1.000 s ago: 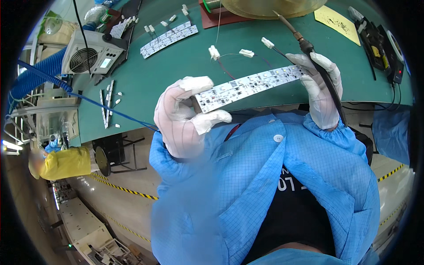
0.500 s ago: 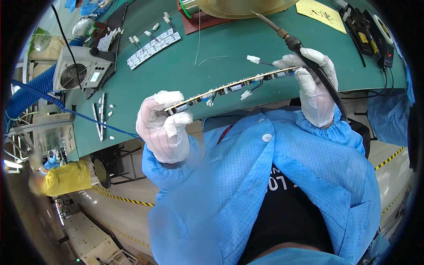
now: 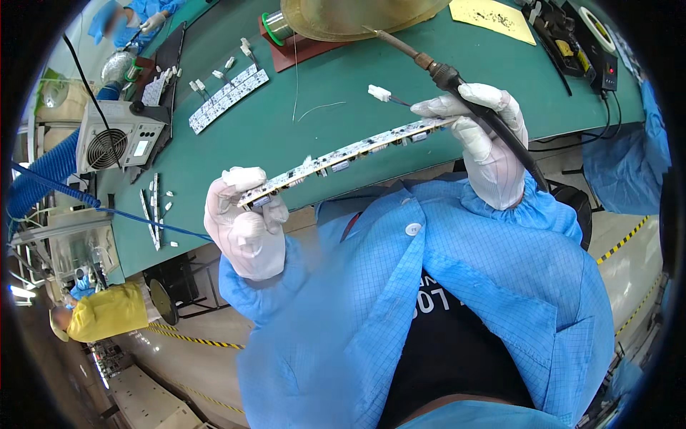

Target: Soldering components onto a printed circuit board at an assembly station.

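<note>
Board turned edge-on for inspection

Fingers of your left hand [image 3: 246,225] pinch the near end of the long LED circuit board [image 3: 343,154]; your right hand [image 3: 486,136] grips its far end while also clasping the soldering iron [image 3: 429,64]. A second ago the board lay face-up; it now stands edge-on, raised above the green bench [image 3: 286,136], so the solder side is likely under check. A white connector [image 3: 379,93] trails by its wire near the right fingertips.
</note>
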Demonstrator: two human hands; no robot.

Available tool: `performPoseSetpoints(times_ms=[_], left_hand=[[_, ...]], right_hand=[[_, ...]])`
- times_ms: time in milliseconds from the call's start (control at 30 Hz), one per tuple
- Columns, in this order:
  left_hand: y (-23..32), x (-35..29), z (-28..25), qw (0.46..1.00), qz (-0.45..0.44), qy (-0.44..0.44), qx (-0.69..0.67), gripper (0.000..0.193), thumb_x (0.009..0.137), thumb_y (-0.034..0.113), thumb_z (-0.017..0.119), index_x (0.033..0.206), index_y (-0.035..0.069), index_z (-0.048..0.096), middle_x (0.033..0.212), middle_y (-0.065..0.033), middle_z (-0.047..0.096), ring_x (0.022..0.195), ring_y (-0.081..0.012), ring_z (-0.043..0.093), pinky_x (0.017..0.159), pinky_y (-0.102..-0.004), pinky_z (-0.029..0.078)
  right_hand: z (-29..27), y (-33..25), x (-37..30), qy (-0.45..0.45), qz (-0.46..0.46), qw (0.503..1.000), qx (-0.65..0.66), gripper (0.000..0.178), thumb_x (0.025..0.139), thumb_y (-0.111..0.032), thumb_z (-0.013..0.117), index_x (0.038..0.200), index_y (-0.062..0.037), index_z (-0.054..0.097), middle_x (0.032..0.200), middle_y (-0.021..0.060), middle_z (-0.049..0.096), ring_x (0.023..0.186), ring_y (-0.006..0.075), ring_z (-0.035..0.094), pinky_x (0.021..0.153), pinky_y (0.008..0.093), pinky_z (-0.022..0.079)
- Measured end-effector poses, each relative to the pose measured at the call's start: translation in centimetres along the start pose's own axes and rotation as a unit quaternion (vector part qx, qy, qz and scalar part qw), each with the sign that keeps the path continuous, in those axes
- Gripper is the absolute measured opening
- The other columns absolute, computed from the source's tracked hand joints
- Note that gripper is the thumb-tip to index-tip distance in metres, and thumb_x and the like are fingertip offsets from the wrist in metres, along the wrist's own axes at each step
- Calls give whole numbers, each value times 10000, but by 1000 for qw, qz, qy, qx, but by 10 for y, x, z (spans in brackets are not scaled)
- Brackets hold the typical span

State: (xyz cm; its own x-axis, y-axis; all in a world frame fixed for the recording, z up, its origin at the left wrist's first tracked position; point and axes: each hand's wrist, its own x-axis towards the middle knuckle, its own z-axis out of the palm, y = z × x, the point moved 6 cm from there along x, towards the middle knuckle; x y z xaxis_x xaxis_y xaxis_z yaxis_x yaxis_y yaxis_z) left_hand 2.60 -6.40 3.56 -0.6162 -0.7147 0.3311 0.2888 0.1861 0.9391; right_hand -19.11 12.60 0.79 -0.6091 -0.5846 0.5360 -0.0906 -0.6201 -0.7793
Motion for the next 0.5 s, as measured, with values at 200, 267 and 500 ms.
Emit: performPoseSetpoints(times_ms=[200, 267, 500], left_hand=[[-14, 9, -8, 993, -92, 75, 22, 356, 893, 310, 573, 1045, -13, 570, 958, -74, 558, 639, -104, 511, 477, -202, 372], [-23, 22, -28, 993, -40, 86, 74, 334, 907, 252, 554, 1102, -18, 569, 950, -77, 586, 661, -111, 532, 517, -211, 387], [-79, 94, -79, 986, 16, 122, 111, 234, 920, 94, 527, 1120, -12, 588, 991, -81, 614, 818, -130, 593, 644, -232, 488]], right_hand=[[-6, -3, -5, -1, -11, 1000, -28, 328, 866, 48, 542, 1185, 15, 473, 1076, 208, 625, 1082, 314, 591, 944, 385, 476], [-18, -3, -11, 30, 3, 996, -86, 353, 858, 71, 529, 1199, 4, 468, 1096, 187, 621, 1097, 306, 584, 952, 353, 463], [-54, 0, -33, 100, 51, 974, -196, 327, 864, 49, 536, 1180, -22, 495, 1070, 155, 645, 1064, 240, 603, 926, 303, 452]])
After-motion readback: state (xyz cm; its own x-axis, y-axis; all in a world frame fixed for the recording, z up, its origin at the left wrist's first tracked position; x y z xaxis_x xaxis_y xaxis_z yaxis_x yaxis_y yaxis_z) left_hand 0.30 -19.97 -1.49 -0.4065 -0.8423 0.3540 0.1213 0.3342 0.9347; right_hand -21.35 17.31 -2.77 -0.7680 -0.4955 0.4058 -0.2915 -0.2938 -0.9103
